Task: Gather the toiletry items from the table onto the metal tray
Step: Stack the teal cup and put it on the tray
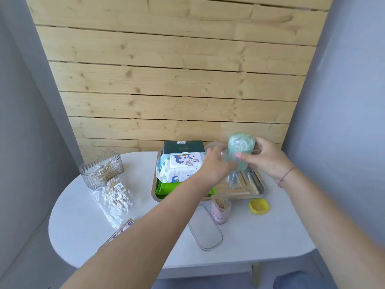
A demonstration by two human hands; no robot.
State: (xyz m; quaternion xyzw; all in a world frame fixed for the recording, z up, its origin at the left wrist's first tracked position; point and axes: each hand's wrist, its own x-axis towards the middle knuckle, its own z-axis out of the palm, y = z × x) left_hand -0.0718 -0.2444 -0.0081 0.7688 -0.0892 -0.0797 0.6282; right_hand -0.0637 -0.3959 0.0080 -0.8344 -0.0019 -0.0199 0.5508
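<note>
The metal tray [261,187] sits at the back of the white table and carries a dark green box [183,147], two baby wipe packs [183,166] and a green pack [166,189]. Above the tray's right half, both hands hold a translucent green container [241,150] filled with white floss picks. My right hand [265,158] grips its right side; my left hand [216,165] holds its lower left. A clear lid [214,146] shows blurred behind my left hand. A pink toothpick jar [221,209], a yellow box [259,207] and cotton swabs lie on the table.
On the left stand a ribbed clear holder with cotton swabs [102,171] and a plastic bag of swabs [113,200]. A clear flat lid [206,228] lies near the front, a printed card [123,229] under my left forearm. A wooden slat wall backs the table.
</note>
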